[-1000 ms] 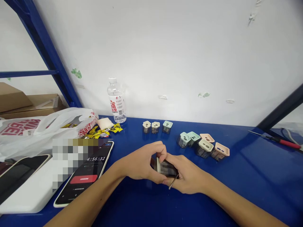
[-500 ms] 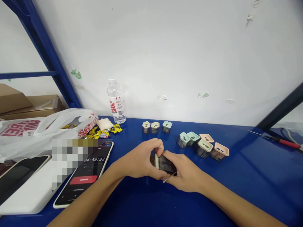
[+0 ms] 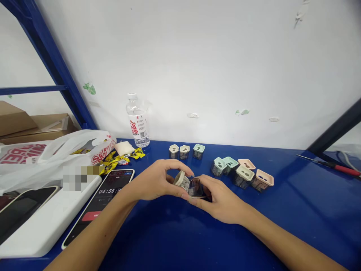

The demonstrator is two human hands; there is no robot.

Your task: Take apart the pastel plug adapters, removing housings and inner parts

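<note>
Over the blue table (image 3: 296, 210) my left hand (image 3: 156, 180) pinches a cream lid (image 3: 182, 179) with small holes, tilted and lifted off its box. The dark translucent box (image 3: 195, 187) it came from sits in my right hand (image 3: 221, 201), whose fingers are closed round it. Both hands touch at the middle of the table. Behind them stand three small lidded boxes in a row (image 3: 184, 151) and a cluster of several more with green, cream and pink lids (image 3: 243, 174).
A water bottle (image 3: 137, 121) stands at the wall. Yellow wrappers (image 3: 115, 159), a white plastic bag (image 3: 42, 158), a phone showing a timer (image 3: 98, 199), a second phone (image 3: 19, 210) on a white slab lie left. A red-handled screwdriver (image 3: 335, 168) lies far right.
The cream lid was flush on the dark box; my left hand has now pulled it off and tilted it up to the left. Both hands rose slightly toward the wall.
</note>
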